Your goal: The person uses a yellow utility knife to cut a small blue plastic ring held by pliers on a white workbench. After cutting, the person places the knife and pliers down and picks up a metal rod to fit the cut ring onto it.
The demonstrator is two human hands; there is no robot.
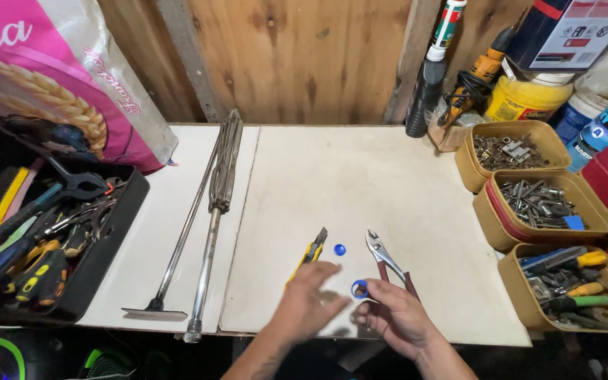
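Observation:
My right hand (397,315) pinches a small blue ring (359,288) between thumb and forefinger, just above the white bench top (346,190). My left hand (309,299) hovers beside it with fingers spread, holding nothing, its fingertips close to the ring. A yellow and black utility knife (310,252) lies just beyond the left hand. A small blue cap (340,249) sits on the bench between the knife and a pair of slip-joint pliers (386,262). The pliers' red handles run under my right hand.
A black tray of hand tools (43,239) sits at the left. Two long metal rods (209,211) lie on the left board. At the right stand tan tubs of screws (511,151), bolts (540,204) and screwdrivers (564,281). Cans, a drill and bottles line the back.

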